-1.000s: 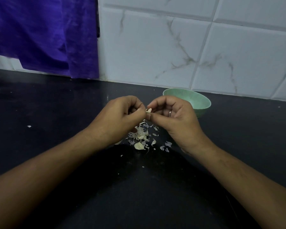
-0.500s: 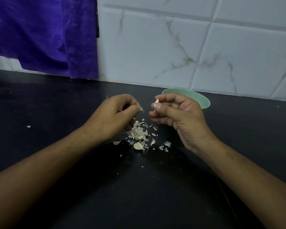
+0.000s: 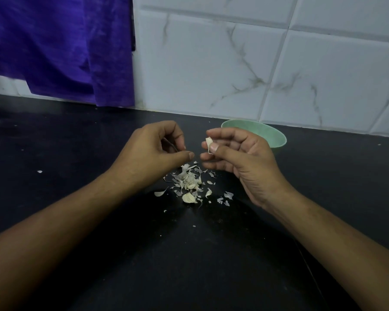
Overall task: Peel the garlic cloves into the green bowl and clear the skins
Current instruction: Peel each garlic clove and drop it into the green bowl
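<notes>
Garlic clove [image 3: 208,143]: upright, pinched by fingers of right hand [image 3: 240,158].
Green bowl [image 3: 276,140]: just behind that hand.
Left hand [image 3: 153,153]: fingers curled, contents unclear.

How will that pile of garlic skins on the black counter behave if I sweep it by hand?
The garlic skins look thin and curled, so probably light and apt to flutter apart rather than slide together. Stray flakes already dot the counter, so small bits will likely stay behind. They probably crumple easily.
</notes>
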A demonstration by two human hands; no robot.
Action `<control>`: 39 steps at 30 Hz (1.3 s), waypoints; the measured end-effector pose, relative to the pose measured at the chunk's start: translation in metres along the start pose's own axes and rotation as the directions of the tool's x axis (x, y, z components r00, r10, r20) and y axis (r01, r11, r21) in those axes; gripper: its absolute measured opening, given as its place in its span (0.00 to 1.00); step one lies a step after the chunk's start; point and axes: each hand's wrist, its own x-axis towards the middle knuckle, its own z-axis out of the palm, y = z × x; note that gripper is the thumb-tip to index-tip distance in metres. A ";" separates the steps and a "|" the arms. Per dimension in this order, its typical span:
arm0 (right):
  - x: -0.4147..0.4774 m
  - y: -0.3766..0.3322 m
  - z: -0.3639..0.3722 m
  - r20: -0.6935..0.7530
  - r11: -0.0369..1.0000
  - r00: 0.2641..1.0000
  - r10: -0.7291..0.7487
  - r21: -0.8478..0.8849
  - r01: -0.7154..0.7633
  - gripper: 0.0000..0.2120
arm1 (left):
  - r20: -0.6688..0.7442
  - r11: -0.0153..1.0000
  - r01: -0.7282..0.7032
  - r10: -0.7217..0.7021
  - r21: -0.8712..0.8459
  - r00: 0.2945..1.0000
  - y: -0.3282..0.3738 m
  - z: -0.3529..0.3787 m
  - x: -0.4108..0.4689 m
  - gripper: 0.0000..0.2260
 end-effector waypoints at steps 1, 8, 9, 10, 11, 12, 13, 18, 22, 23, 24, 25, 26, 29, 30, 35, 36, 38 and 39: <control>0.000 0.000 0.000 -0.002 1.000 1.000 -0.006 -0.004 0.006 0.10 | 0.012 1.000 -0.012 0.012 -0.015 1.000 -0.001 0.000 0.001 0.07; 0.000 0.001 0.001 0.004 0.998 0.999 -0.054 -0.033 0.054 0.10 | 0.129 0.978 0.029 -0.002 -0.206 0.992 -0.001 0.005 0.000 0.09; 0.001 0.002 0.001 0.005 0.997 0.998 -0.065 -0.044 0.065 0.11 | 0.135 0.972 0.038 -0.007 -0.233 0.991 0.000 0.005 0.000 0.10; 0.000 0.002 0.001 0.010 0.995 0.997 -0.078 -0.060 0.079 0.11 | 0.141 0.966 0.044 -0.008 -0.255 0.990 0.000 0.006 0.000 0.11; 0.000 0.002 0.001 0.019 0.992 0.995 -0.093 -0.081 0.094 0.11 | 0.146 0.961 0.051 -0.011 -0.273 0.989 0.001 0.006 -0.001 0.13; 0.000 0.003 0.001 0.030 0.989 0.994 -0.107 -0.101 0.110 0.11 | 0.147 0.958 0.056 -0.014 -0.283 0.989 0.000 0.007 -0.001 0.14; 0.000 0.004 0.001 0.044 0.986 0.992 -0.118 -0.117 0.122 0.10 | 0.146 0.957 0.059 -0.018 -0.284 0.989 0.000 0.007 -0.001 0.13; -0.001 0.005 0.001 0.090 0.970 0.985 -0.148 -0.182 0.162 0.08 | 0.157 0.939 0.131 -0.084 -0.317 0.984 0.002 0.007 -0.001 0.04; 0.001 0.005 -0.002 0.075 0.951 0.981 -0.178 -0.244 0.191 0.07 | 0.182 0.919 0.172 -0.113 -0.354 0.977 0.003 0.007 -0.001 0.03; 0.001 0.005 -0.002 0.079 0.945 0.980 -0.184 -0.259 0.199 0.07 | 0.180 0.919 0.174 -0.116 -0.355 0.977 0.003 0.007 -0.001 0.03; 0.001 0.005 -0.003 0.084 0.940 0.978 -0.190 -0.273 0.206 0.07 | 0.177 0.918 0.176 -0.119 -0.354 0.977 0.004 0.007 -0.001 0.03; 0.001 0.005 -0.003 0.086 0.936 0.977 -0.193 -0.285 0.209 0.07 | 0.173 0.918 0.179 -0.124 -0.354 0.977 0.004 0.007 -0.001 0.03; 0.002 0.006 -0.003 0.086 0.932 0.977 -0.194 -0.294 0.211 0.07 | 0.169 0.917 0.184 -0.131 -0.353 0.977 0.005 0.006 -0.001 0.03; 0.002 0.007 -0.002 0.089 0.929 0.974 -0.207 -0.294 0.224 0.07 | 0.155 0.912 0.204 -0.158 -0.355 0.975 0.006 0.007 -0.001 0.04; 0.002 0.008 -0.001 0.092 0.931 0.973 -0.210 -0.287 0.227 0.07 | 0.145 0.906 0.214 -0.172 -0.365 0.974 0.006 0.008 -0.001 0.04; 0.000 0.011 -0.001 0.093 0.923 0.969 -0.228 -0.297 0.245 0.07 | 0.153 0.877 0.266 -0.222 -0.400 0.963 0.005 0.012 -0.003 0.04; 0.001 0.010 -0.002 0.092 0.920 0.969 -0.231 -0.303 0.249 0.07 | 0.165 0.874 0.269 -0.219 -0.404 0.962 0.005 0.011 -0.003 0.04; 0.002 0.009 -0.004 0.087 0.912 0.966 -0.245 -0.319 0.260 0.07 | 0.185 0.868 0.270 -0.209 -0.418 0.960 0.006 0.009 -0.002 0.06; 0.003 0.008 -0.004 0.088 0.907 0.964 -0.251 -0.328 0.266 0.07 | 0.187 0.870 0.263 -0.201 -0.417 0.962 0.007 0.008 -0.002 0.06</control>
